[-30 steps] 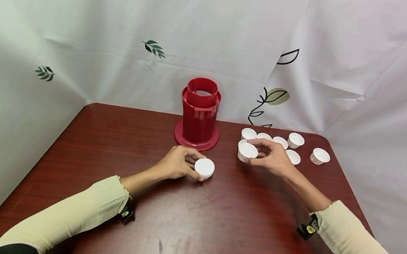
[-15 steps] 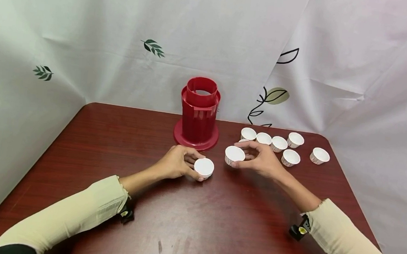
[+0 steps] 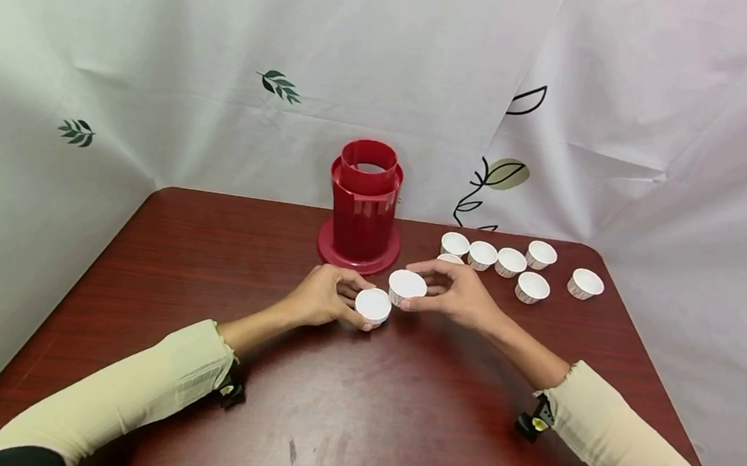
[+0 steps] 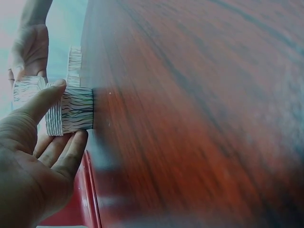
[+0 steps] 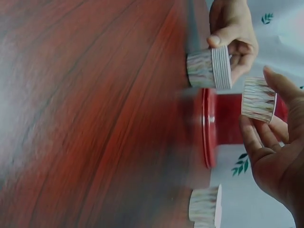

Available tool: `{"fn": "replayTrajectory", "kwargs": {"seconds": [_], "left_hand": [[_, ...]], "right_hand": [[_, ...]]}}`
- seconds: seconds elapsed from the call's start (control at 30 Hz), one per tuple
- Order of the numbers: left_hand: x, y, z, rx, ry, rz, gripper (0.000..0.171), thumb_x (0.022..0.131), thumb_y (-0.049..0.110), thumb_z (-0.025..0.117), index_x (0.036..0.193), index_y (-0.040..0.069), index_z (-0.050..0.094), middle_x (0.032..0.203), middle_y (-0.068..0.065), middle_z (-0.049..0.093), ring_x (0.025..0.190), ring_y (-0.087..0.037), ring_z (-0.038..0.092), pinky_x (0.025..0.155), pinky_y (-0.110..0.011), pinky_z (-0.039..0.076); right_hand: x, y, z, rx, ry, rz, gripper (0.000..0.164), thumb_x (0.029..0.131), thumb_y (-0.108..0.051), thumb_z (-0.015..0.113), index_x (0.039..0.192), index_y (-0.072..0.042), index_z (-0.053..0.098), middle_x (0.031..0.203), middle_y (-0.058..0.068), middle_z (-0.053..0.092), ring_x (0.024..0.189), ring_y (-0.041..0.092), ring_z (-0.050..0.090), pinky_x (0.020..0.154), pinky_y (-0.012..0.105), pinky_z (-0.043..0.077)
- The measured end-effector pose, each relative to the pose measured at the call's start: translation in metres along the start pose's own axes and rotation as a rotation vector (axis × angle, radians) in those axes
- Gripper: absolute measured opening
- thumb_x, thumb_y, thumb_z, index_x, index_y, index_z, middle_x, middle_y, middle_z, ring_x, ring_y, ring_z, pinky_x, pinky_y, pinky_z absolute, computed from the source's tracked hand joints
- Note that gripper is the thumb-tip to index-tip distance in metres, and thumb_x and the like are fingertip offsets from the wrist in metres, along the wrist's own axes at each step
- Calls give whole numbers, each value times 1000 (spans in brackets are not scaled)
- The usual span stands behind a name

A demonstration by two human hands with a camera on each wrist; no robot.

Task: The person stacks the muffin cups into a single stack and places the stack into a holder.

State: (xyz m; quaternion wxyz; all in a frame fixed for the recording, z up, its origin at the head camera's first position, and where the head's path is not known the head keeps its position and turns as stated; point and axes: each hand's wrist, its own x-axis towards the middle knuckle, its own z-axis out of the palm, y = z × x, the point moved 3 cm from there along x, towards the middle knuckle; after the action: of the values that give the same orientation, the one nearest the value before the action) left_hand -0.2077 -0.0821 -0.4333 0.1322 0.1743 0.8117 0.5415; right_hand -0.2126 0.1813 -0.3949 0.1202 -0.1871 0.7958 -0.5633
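My left hand (image 3: 323, 298) grips a nested stack of white paper cups (image 3: 372, 305) between thumb and fingers. Several stacked rims show on that stack (image 4: 71, 110) in the left wrist view, its base at the tabletop. A single paper cup (image 3: 407, 286) with streaky printed sides is pinched in my right hand (image 3: 458, 295), just right of the stack and slightly higher. In the right wrist view this cup (image 5: 259, 99) is held off the table, with a gap between it and the stack (image 5: 209, 68).
Behind the hands stands a red cylindrical holder (image 3: 363, 213) on a round base. Several more paper cups (image 3: 511, 262) stand at the back right of the brown table (image 3: 356, 411), one cup (image 3: 585, 283) apart near the right edge. A white curtain (image 3: 391, 55) hangs behind.
My right hand has carried its cup leftward, away from the group of cups, to beside the stack. The left hand with the stack has stayed nearly still.
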Motion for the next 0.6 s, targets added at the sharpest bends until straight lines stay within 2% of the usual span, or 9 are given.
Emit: {"fn": "replayTrajectory", "kwargs": {"seconds": [0.23,0.6], "left_hand": [[1,-2,0,-3,-7,-2,55,71,11,109,121,7,86,115,-9,88,102,-22,87,90,-32,71],[0,-1,1,-12,-4,-2,53,70,8,109,116,2,83,115,-14,86,105,-26,87,92,-34,71]], "right_hand": [[3,-3,13,8,-16,-44,56,85,0,97,137,1,77,126,21,82,101,13,82,95,25,67],[6,-7,30,37,-48,-85,54,87,4,94,138,3,75,124,22,82,99,11,80,94,24,68]]}}
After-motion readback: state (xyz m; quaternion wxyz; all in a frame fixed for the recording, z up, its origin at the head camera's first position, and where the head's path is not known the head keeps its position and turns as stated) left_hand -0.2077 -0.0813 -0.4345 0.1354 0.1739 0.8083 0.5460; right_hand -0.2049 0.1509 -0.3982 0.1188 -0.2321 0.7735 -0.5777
